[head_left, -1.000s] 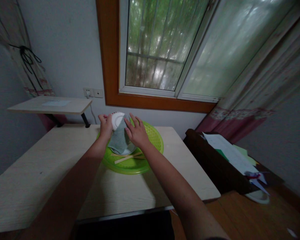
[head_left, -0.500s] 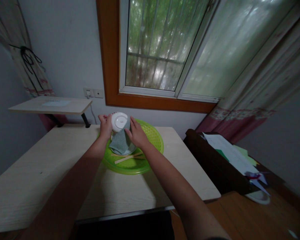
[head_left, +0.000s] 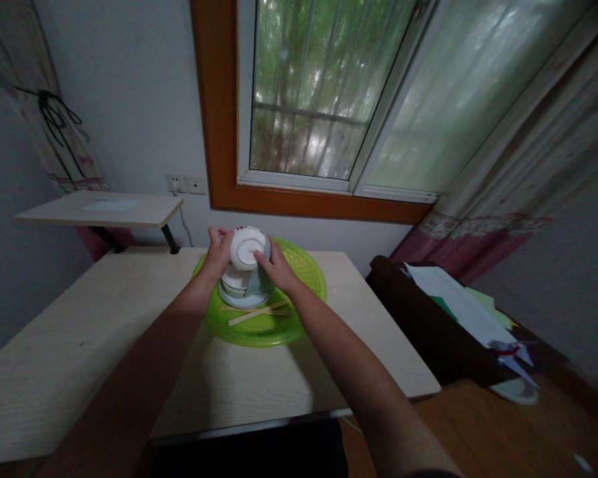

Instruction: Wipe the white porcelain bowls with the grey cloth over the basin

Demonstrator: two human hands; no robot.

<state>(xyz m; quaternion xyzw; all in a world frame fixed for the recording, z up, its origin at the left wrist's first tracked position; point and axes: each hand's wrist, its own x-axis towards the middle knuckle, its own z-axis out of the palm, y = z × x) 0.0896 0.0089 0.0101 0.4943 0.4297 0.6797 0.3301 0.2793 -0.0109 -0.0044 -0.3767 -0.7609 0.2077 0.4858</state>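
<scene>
The left hand (head_left: 220, 251) grips a bowl (head_left: 245, 248), its inside hidden. The right hand (head_left: 280, 267) holds a half-hidden cloth (head_left: 257, 284) against it, screening part of the stacked dishes (head_left: 234, 281).

Left hand (head_left: 218, 255) grips tilted white bowl (head_left: 245, 244), base facing camera. Right hand (head_left: 279, 267) on opposite side, thumb against base, grey-green cloth (head_left: 257, 283) hanging below. Stacked white dishes (head_left: 233, 284) and chopsticks (head_left: 252, 315) on round green tray (head_left: 264, 337), set on pale bench (head_left: 104, 318).
</scene>
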